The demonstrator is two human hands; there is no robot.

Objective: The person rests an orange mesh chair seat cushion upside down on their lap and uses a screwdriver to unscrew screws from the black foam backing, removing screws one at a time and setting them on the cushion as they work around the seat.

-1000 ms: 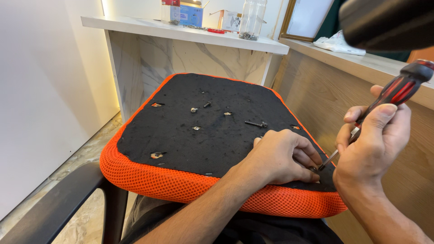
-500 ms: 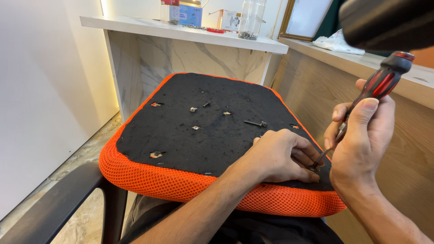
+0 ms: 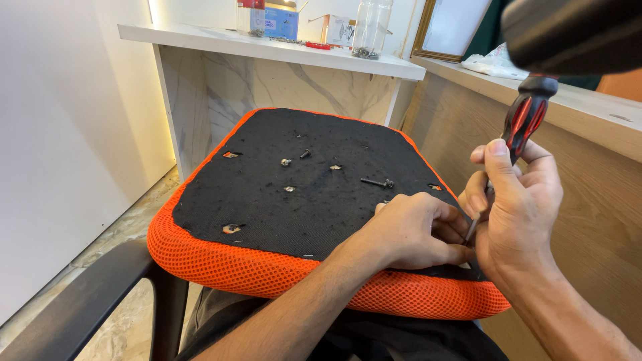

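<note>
Head view: your right hand [image 3: 518, 214] is wrapped tight around a red-and-black screwdriver [image 3: 520, 127], shaft angled down to the near right corner of the upturned seat cushion [image 3: 267, 200]. Your left hand [image 3: 414, 230] rests on the black underside, fingers pinched together at the screwdriver tip; what they pinch is hidden. A loose bolt [image 3: 378, 182] lies just beyond. The cushion's orange mesh edge faces you, with a white marble-patterned bench [image 3: 267, 50] behind.

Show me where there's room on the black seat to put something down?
Free: the near-left patch of the seat, between the orange rim and the small screws. Crowded: the right edge, where both hands and the screwdriver meet.
</note>
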